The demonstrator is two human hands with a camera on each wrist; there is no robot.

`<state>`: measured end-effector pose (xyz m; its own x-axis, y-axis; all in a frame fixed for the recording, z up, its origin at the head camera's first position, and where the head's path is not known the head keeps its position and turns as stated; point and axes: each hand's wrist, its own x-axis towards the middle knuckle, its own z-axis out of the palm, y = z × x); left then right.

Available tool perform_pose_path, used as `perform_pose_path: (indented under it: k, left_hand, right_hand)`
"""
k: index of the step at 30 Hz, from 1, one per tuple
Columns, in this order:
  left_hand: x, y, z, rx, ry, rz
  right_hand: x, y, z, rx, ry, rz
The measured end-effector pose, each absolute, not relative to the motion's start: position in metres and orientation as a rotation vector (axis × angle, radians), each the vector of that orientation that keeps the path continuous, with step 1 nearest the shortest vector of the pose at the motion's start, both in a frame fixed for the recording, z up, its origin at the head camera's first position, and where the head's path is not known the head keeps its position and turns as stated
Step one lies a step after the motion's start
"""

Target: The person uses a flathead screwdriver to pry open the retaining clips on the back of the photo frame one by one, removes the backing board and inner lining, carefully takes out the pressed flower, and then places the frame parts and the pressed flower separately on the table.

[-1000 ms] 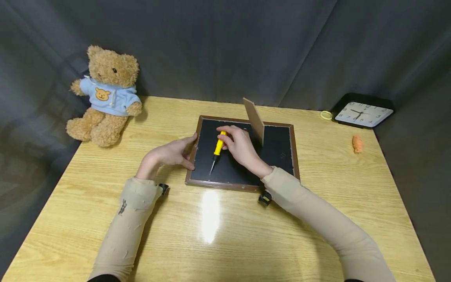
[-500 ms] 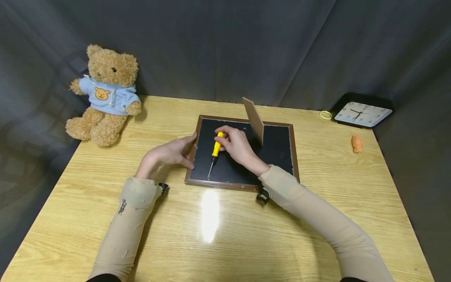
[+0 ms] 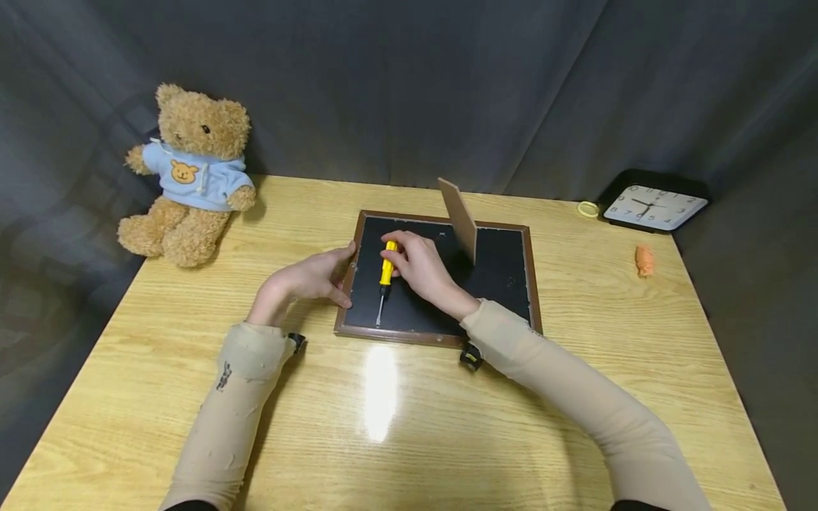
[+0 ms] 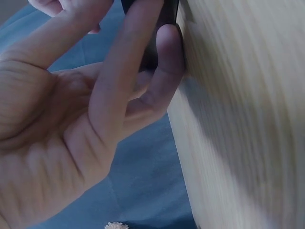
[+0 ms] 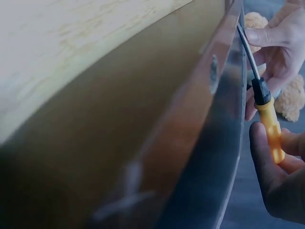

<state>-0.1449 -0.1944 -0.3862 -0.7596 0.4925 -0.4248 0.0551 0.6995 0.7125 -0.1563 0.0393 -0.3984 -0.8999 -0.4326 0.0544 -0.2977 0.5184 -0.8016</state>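
A picture frame (image 3: pixel 505 305) with a brown rim lies back side up on the table, its black backing showing. From the backing a tan easel stand (image 3: pixel 459 220) juts up. My right hand (image 3: pixel 423 268) pinches the yellow handle of a screwdriver (image 3: pixel 386 273). The screwdriver's metal tip meets the backing just inside the frame's front rim. In the right wrist view, thumb and fingers hold the screwdriver (image 5: pixel 269 121) by its handle. My left hand (image 3: pixel 309 275) holds the frame's left edge; the left wrist view shows curled fingers (image 4: pixel 169 62) against the dark edge.
A teddy bear (image 3: pixel 198 177) in a blue hoodie sits at the back left of the wooden table (image 3: pixel 307 440). At the back right stand a clock (image 3: pixel 658 202), a small yellow ring (image 3: pixel 588 209) and an orange object (image 3: pixel 644 261). A dark curtain (image 3: pixel 383 92) hangs behind.
The right hand has shifted slightly left, tilting the screwdriver handle left and more in line with its tip, which stays near the front rim. The left hand keeps its place.
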Motion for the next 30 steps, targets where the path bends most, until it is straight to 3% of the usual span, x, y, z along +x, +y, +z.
perform_pose_path:
  k: [13,30]
  left_hand:
    - [-0.142,-0.189,-0.384,0.381,2.353,0.888]
    - [-0.143,-0.187,-0.383,0.216,2.281,0.89]
  right_hand:
    - [-0.155,0.033,-0.397,-0.603,2.569,-1.204]
    - [-0.14,0.034,-0.393,-0.654,2.574,-1.415]
